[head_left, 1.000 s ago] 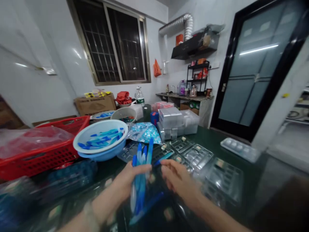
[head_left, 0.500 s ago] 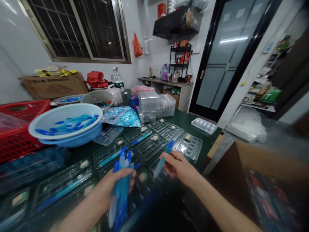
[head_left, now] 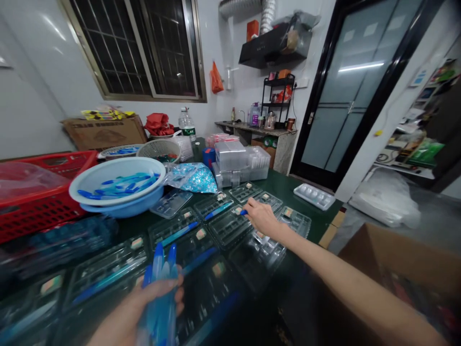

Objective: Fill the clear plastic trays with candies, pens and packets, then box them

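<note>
My left hand [head_left: 144, 298] is closed around a bunch of blue pens [head_left: 161, 276] with darker blue ends, held low over the near part of the table. Farther forward, my right hand [head_left: 264, 218] pinches a single blue pen [head_left: 244, 212], of which only the dark blue tip shows. That hand is over the right side of a clear plastic tray [head_left: 226, 233]; contact with it cannot be made out. Several similar trays lie in rows, most with a small pale block in a corner. One tray to the left holds a light blue pen [head_left: 180, 234].
A pale blue basin [head_left: 81, 180] with loose pens stands at the left beside a red basket [head_left: 43, 211]. Behind the trays are a bag of blue bits [head_left: 196, 178] and stacked clear boxes [head_left: 230, 156]. An open carton [head_left: 382, 254] stands at the right.
My right hand has moved forward with its pen, reaching over a tray farther away. My left hand, still holding the bunch, is lower and further left in view. The camera has shifted slightly.
</note>
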`<state>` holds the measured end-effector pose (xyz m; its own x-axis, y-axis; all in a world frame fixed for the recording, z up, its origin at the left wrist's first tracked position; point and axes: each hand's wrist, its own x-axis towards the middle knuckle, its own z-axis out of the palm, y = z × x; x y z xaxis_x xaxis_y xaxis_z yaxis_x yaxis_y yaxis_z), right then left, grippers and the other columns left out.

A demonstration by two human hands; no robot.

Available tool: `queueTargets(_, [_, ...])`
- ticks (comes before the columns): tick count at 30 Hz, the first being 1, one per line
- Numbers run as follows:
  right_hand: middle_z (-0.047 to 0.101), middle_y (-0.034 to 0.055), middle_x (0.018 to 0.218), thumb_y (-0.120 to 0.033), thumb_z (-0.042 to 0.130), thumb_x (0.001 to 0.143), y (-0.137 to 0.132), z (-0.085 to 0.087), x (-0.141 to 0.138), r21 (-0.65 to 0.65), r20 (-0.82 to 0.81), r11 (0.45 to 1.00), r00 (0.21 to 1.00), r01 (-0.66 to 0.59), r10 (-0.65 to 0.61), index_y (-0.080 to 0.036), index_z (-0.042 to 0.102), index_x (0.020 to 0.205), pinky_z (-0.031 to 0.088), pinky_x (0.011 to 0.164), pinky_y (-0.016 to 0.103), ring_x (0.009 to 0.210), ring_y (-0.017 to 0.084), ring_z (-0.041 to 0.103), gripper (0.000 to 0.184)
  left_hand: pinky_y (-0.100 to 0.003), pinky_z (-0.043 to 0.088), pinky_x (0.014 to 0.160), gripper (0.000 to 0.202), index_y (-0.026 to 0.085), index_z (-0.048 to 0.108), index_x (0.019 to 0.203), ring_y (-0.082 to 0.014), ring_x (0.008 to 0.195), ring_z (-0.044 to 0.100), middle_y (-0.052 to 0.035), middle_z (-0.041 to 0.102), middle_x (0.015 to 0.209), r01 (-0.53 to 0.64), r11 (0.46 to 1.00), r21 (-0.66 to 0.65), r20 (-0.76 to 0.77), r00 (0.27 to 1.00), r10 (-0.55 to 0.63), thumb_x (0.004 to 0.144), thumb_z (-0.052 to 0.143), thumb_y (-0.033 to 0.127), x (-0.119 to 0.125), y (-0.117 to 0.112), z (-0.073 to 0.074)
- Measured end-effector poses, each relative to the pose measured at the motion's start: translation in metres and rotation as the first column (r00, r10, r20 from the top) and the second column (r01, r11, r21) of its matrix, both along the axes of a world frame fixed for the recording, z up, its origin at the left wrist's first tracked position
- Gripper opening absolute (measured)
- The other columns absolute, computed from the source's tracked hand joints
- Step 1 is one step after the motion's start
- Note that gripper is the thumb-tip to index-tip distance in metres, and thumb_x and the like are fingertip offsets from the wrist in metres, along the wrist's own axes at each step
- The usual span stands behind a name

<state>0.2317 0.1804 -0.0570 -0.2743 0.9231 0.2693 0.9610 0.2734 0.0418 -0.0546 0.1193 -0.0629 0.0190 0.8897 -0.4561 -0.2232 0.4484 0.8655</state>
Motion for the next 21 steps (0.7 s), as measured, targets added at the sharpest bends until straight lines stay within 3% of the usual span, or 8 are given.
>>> queueTargets(7, [0.055, 0.0129, 0.099, -0.005, 0.043, 0.078, 0.004, -0.015, -0.016, -0.140, 0.128, 0.982, 0.981, -0.129, 0.147, -0.012, 0.058, 0.087, 0.041, 0.068, 0.030, 0.086, 0.022, 0.053, 0.019, -0.037, 0.053, 0.048, 0.030, 0.013, 0.060, 0.080, -0.0212, 0.051, 0.060, -0.0052, 0.062, 0.064, -0.058, 0.997, -0.054, 0.002, 0.998, 0.058, 0.054, 0.067, 0.001, -0.008, -0.009, 0.010])
queueTargets(12, [0.058, 0.0153, 0.096, -0.003, 0.043, 0.077, 0.008, -0.022, -0.027, -0.178, 0.116, 0.975, 0.981, -0.131, 0.153, -0.010, 0.060, 0.086, 0.042, 0.071, 0.033, 0.087, 0.024, 0.054, 0.021, -0.036, 0.055, 0.062, 0.028, 0.012, 0.062, 0.087, -0.0177, 0.059, 0.061, -0.0062, 0.064, 0.073, -0.031, 0.980, -0.195, 0.132, 0.990, 0.057, 0.061, 0.068, 0.004, 0.001, -0.011, 0.004])
queueTargets(16, [0.059, 0.0136, 0.091, -0.003, 0.045, 0.075, 0.008, -0.023, -0.028, -0.196, 0.029, 0.968, 0.986, -0.155, 0.164, -0.010, 0.060, 0.084, 0.041, 0.071, 0.030, 0.086, 0.023, 0.056, 0.019, -0.037, 0.054, 0.067, 0.019, 0.011, 0.063, 0.083, -0.0187, 0.063, 0.063, -0.0074, 0.066, 0.072, 0.012, 0.974, -0.225, 0.246, 0.968, 0.045, 0.064, 0.067, 0.007, 0.011, -0.009, 0.002])
queueTargets(19, [0.060, 0.0103, 0.091, -0.012, 0.043, 0.082, -0.009, -0.019, -0.037, -0.179, -0.070, 0.968, 0.984, -0.176, 0.166, -0.012, 0.059, 0.091, 0.041, 0.069, 0.026, 0.084, 0.019, 0.056, 0.018, -0.033, 0.054, 0.062, 0.014, 0.009, 0.064, 0.078, -0.0193, 0.062, 0.063, -0.0085, 0.067, 0.069, 0.008, 0.968, -0.251, 0.253, 0.966, 0.058, 0.065, 0.067, 0.008, 0.018, -0.007, 0.004])
queueTargets(21, [0.061, 0.0048, 0.083, -0.024, 0.037, 0.089, -0.031, -0.015, -0.049, -0.240, -0.304, 0.936, 0.935, -0.259, 0.181, -0.015, 0.058, 0.090, 0.040, 0.061, 0.021, 0.072, 0.014, 0.057, 0.023, -0.031, 0.054, 0.060, 0.012, 0.008, 0.064, 0.077, -0.0194, 0.063, 0.063, -0.0088, 0.067, 0.070, -0.012, 0.964, -0.267, 0.253, 0.964, 0.082, 0.065, 0.066, 0.008, 0.022, -0.006, 0.005])
